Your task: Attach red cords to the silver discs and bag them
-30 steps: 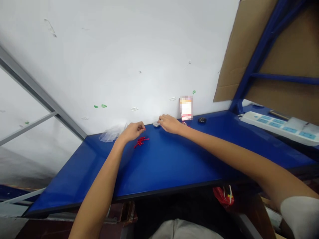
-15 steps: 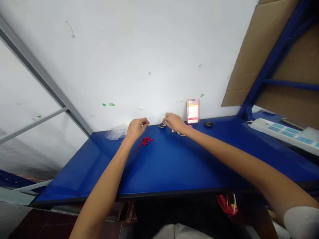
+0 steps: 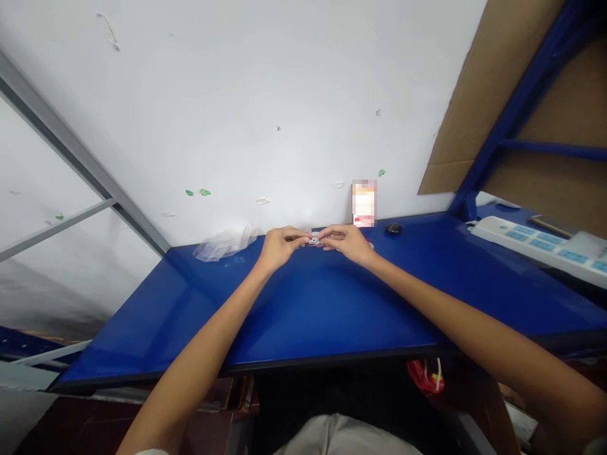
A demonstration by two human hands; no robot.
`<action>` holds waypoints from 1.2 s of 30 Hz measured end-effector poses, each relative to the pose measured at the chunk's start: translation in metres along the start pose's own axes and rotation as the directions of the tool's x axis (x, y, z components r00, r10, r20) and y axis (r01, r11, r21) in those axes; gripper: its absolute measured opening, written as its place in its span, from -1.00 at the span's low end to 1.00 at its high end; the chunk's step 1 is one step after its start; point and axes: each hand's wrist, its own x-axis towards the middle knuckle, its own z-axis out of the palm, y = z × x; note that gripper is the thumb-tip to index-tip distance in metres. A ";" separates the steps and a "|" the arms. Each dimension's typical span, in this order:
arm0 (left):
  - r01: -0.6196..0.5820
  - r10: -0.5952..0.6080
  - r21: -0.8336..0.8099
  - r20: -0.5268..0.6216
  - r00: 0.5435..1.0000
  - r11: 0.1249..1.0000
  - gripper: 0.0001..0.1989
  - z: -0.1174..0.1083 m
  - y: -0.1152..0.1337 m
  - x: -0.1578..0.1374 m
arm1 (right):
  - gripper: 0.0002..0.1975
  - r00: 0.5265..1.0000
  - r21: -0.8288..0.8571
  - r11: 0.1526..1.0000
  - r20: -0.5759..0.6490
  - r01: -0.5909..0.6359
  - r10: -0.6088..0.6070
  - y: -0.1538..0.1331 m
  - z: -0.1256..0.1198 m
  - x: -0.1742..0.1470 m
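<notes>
Above the far edge of the blue table, a small round metallic disc (image 3: 313, 241) with a pale face sits between my two hands. My right hand (image 3: 349, 242) pinches its right rim with thumb and fingers. From the other side, my left hand (image 3: 281, 248) closes its fingertips at the disc's left rim, a bit of red cord (image 3: 308, 237) showing there. How the cord meets the disc is too small to tell. More small round pieces lie partly hidden behind my right hand. The pile of red cords is covered by my left hand and wrist.
A crumpled clear plastic bag (image 3: 222, 243) lies at the back left. Against the wall leans a lit phone (image 3: 364, 203), with a small black object (image 3: 392, 228) beside it. A white power strip (image 3: 540, 243) runs along the right side of the blue table (image 3: 303, 316).
My left hand has moved right with the red cord, up to the disc. My right hand has shifted slightly right, and the disc now shows its pale face. The view has tilted slightly.
</notes>
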 end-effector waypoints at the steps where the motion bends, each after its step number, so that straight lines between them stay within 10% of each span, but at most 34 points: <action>1: 0.023 -0.023 0.004 0.014 1.000 1.000 -0.77 0.003 0.000 -0.002 | -0.68 1.000 0.004 1.000 0.002 0.000 0.000 0.001 0.001 -0.002; 26: -0.361 0.310 0.607 0.192 0.931 0.708 -0.90 0.005 0.000 -0.010 | -0.82 0.950 -0.291 0.905 0.057 0.311 -0.308 -0.007 0.009 -0.014; 30: -0.292 0.248 0.494 0.154 0.956 0.819 -0.91 0.008 0.000 -0.009 | -0.80 0.959 -0.278 0.918 0.067 0.282 -0.274 -0.008 0.012 -0.015; 36: 0.167 -0.158 -0.162 0.066 0.985 0.973 -0.67 0.013 0.002 -0.006 | -0.64 0.973 -0.109 0.971 -0.064 0.213 -0.221 -0.006 0.016 -0.015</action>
